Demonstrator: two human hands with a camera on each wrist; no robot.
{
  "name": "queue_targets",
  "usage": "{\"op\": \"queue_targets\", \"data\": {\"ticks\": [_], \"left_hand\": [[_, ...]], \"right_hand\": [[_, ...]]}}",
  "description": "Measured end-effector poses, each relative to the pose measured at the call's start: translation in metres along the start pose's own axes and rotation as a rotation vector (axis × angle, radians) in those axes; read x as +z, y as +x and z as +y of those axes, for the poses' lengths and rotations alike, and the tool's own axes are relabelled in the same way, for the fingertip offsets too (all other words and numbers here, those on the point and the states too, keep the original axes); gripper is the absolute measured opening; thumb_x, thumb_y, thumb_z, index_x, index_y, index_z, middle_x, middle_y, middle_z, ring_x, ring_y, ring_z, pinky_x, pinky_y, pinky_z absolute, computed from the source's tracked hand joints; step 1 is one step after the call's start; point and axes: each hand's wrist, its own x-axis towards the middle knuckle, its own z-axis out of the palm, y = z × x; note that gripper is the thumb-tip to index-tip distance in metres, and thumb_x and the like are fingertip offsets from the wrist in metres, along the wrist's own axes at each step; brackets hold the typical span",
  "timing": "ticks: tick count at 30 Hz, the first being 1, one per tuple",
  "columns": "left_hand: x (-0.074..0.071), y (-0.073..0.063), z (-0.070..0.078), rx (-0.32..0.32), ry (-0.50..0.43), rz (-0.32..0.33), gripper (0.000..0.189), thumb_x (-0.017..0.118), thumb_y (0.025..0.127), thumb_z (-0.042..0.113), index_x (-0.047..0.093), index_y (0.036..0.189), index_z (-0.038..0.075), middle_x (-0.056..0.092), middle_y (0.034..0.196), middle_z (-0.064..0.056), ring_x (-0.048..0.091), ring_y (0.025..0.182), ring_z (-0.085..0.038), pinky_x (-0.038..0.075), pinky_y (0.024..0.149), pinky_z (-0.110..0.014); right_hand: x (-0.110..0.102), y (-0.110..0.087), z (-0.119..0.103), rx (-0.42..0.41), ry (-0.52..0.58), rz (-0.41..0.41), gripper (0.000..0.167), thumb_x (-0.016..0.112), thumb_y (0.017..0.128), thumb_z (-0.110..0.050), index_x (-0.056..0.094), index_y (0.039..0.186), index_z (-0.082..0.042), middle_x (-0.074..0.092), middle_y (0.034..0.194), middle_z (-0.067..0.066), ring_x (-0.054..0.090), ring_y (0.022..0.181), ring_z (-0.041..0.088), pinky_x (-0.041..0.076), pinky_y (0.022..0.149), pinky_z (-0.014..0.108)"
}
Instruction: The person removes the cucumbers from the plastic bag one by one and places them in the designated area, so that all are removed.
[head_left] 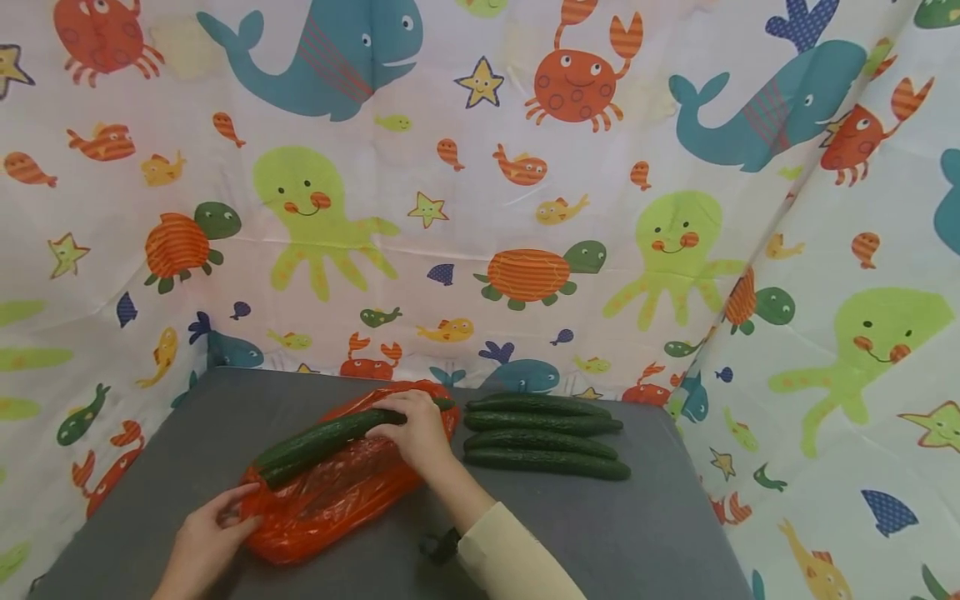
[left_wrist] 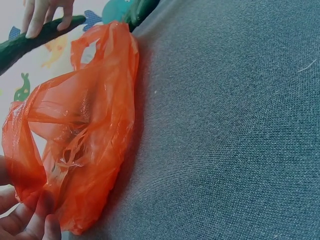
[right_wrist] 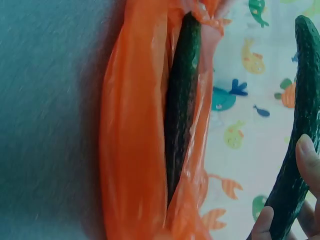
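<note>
My right hand (head_left: 416, 429) grips a long dark green cucumber (head_left: 315, 446) from above, near its far end. The cucumber slants over the open orange plastic bag (head_left: 337, 521), its near left end at the bag's rim. A second cucumber (right_wrist: 182, 95) lies inside the bag in the right wrist view, partly covered by the folds. At the bag's near left corner, my left hand (head_left: 206, 533) pinches the thin plastic between fingers and thumb. In the left wrist view the fingertips (left_wrist: 37, 215) show at the bag's edge.
Several cucumbers (head_left: 543, 442) lie side by side in a stack of rows on the grey table (head_left: 600, 533), right of the bag. A curtain (head_left: 465, 217) printed with sea animals stands behind and along both sides.
</note>
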Motion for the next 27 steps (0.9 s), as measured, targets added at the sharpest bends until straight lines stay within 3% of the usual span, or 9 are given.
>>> {"op": "queue_targets", "data": {"ticks": [9,16,27], "left_hand": [[-0.001,0.000,0.001,0.000,-0.001,-0.007,0.068,0.078,0.087,0.038,0.056,0.141,0.003,0.054,0.138,-0.035,0.060,0.114,-0.048,0.058,0.074,-0.045],[0.002,0.001,0.000,-0.054,-0.008,-0.005,0.070,0.079,0.087,0.037,0.054,0.142,0.003,0.048,0.141,-0.037,0.059,0.115,-0.049,0.058,0.072,-0.044],[0.001,-0.001,0.001,-0.030,-0.001,-0.008,0.070,0.077,0.088,0.039,0.054,0.143,0.001,0.049,0.138,-0.038,0.060,0.112,-0.049,0.058,0.070,-0.042]], "right_hand": [[-0.022,-0.019,0.027,0.007,-0.006,0.074,0.035,0.086,0.079,-0.031,0.079,0.112,-0.022,0.074,0.114,-0.002,0.061,0.116,0.024,0.048,0.105,0.049],[-0.036,-0.038,0.043,0.076,0.016,0.093,0.036,0.087,0.077,-0.028,0.080,0.112,-0.020,0.073,0.116,0.001,0.059,0.122,0.029,0.046,0.108,0.051],[-0.067,-0.071,0.076,0.101,-0.060,0.158,0.037,0.089,0.073,-0.026,0.081,0.108,-0.018,0.075,0.113,0.002,0.063,0.115,0.030,0.050,0.101,0.053]]}}
